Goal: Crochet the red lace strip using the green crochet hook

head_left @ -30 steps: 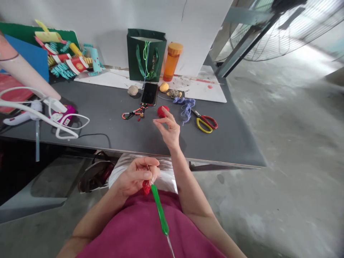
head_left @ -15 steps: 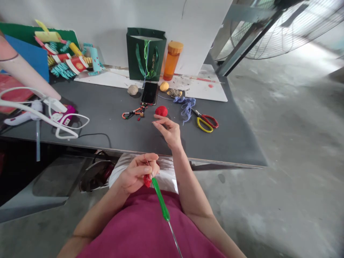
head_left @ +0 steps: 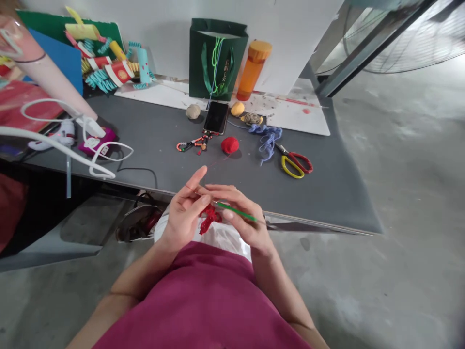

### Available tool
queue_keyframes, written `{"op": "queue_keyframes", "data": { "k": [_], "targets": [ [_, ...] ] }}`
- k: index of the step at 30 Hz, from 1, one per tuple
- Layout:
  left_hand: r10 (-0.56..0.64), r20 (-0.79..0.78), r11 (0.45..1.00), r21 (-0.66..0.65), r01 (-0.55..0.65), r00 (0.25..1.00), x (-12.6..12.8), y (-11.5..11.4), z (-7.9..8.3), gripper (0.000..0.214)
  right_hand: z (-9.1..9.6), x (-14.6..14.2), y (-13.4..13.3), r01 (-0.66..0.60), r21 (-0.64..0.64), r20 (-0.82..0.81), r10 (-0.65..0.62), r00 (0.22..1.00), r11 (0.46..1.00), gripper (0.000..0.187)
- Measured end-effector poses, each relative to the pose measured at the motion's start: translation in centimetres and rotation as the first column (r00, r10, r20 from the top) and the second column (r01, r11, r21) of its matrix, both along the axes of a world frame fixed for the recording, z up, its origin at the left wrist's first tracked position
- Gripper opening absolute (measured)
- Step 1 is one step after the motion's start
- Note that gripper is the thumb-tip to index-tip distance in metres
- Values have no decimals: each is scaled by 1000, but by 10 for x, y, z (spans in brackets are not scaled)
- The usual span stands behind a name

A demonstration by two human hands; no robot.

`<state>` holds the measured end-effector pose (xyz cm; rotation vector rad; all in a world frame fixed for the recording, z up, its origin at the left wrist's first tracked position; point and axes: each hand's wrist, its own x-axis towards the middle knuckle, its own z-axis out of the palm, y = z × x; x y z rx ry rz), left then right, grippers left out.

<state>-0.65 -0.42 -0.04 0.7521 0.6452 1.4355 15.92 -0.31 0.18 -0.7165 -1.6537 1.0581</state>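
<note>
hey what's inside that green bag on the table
In the bag, only a pale strip shows at the top; its front hides the rest. Green strands hang outside.

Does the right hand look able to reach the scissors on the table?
Probably yes: nothing seems to stand between the right hand and the scissors, though it holds the green-handled tool.

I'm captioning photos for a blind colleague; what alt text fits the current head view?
A person's left hand pinches a small red yarn piece while the right hand holds a thin green-handled tool. On the grey table lie a round red yarn ball, a flat black phone, and scissors with red and yellow handles.
</note>
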Motion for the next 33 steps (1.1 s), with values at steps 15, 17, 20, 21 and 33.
{"op": "queue_keyframes", "data": {
  "k": [15, 17, 20, 21, 33],
  "targets": [
    [56, -318, 998, 56, -41, 946, 2, 3, 1, 82, -25, -27, -3, 281, -266, -310, -358, 881, 922, 11],
    [74, -372, 996, 70, -52, 925, 2, 4, 3, 82, -27, -30, -1, 298, -243, -315, -366, 876, 923, 9],
    [67, -429, 997, 67, -43, 901, 3, 5, 5, 79, -26, -34, -1, 285, -294, -368, -383, 847, 912, 8],
    [64, -451, 997, 66, -39, 890, 3, 5, 5, 77, -24, -36, -1, 260, -341, -389, -387, 836, 903, 9],
    [-196, -742, 934, 58, 353, 641, -45, -8, 39, 38, 7, -6, -7, -12, -370, -581, -221, 783, 929, 20]
  ]
}}
